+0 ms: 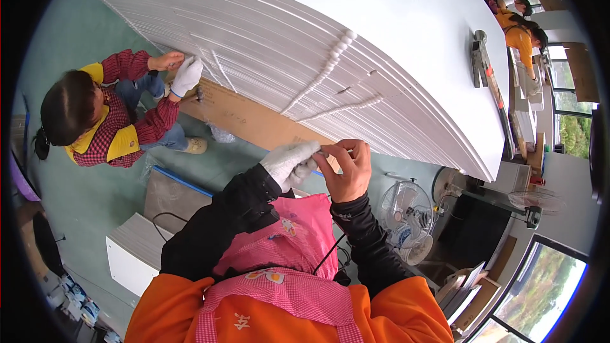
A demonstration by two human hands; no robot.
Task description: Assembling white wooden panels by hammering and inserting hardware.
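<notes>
A tiny thing [323, 151], hard to see, seems pinched between left hand [289, 164] and right hand [349, 168], fiddly work likely needing care next.

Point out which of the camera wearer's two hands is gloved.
The left hand, coming from the black sleeve on the picture's left: it wears a whitish glove, while the right hand is bare.

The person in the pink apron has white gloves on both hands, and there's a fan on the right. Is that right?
Not quite: only the left hand wears a white glove; the right hand is bare, as the head view shows. The fan is there.
</notes>
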